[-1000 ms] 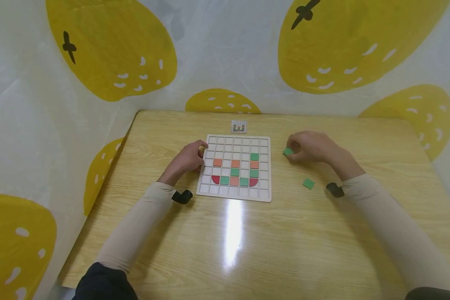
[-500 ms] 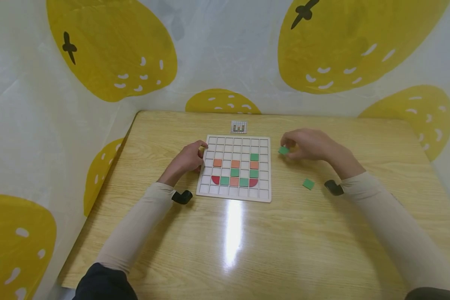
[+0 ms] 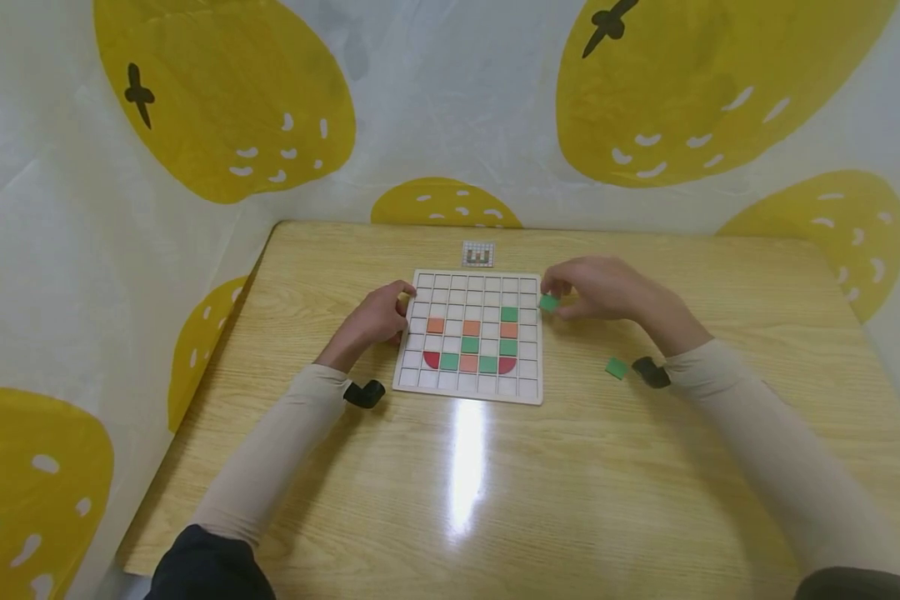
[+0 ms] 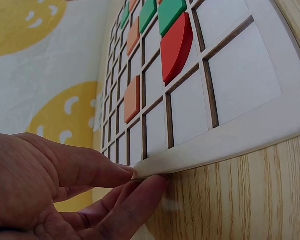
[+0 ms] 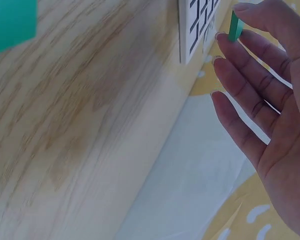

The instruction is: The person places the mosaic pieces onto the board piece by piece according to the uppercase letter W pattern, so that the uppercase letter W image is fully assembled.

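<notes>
A white grid board (image 3: 424,380) lies on the table, with green and orange square tiles and two red rounded pieces set in its cells. At its left edge my left hand (image 3: 381,314) pinches the rim between thumb and fingers, seen close in the left wrist view, where a red piece (image 4: 176,50) and an orange tile (image 4: 132,100) show. My right hand (image 3: 600,287) holds a green square tile (image 3: 549,303) between thumb and fingertips, just off the board's right edge. The right wrist view shows this tile (image 5: 234,27) edge-on, the other fingers spread loosely.
Another green tile (image 3: 617,368) lies on the wooden table (image 3: 570,483) near the right wrist. Beyond the board lies a small pattern card (image 3: 478,254). A wall cloth (image 3: 450,100) with yellow fruit prints rises behind the table.
My right hand has moved left with the green tile, from open table to the board's right edge. My left hand and the board have stayed put.
</notes>
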Demonstrator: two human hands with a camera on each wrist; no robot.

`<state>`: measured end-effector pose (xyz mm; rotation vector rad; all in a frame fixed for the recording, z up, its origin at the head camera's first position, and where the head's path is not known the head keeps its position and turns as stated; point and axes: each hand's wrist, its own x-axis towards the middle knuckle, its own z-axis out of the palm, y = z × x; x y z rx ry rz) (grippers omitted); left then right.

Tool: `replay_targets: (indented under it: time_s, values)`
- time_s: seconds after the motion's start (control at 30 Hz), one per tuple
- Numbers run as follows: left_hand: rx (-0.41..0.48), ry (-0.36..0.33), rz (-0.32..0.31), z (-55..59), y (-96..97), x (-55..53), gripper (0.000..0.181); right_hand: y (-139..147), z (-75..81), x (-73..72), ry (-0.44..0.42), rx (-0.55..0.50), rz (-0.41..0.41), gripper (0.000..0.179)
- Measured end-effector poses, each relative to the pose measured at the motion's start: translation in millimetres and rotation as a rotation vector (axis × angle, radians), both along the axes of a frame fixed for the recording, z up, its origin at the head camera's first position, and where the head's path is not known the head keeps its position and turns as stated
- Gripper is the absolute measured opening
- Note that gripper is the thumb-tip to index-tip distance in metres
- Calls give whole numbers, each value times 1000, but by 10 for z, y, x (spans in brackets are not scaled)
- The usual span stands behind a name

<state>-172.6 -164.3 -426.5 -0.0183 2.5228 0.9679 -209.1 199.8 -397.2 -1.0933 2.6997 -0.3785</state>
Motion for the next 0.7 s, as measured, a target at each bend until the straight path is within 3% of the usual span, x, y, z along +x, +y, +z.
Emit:
replay_targets:
  time_s: [0.7]
  values:
    - [11, -21, 8, 7, -7, -25, 54, -509, 4, -12, -44, -17, 106, 27]
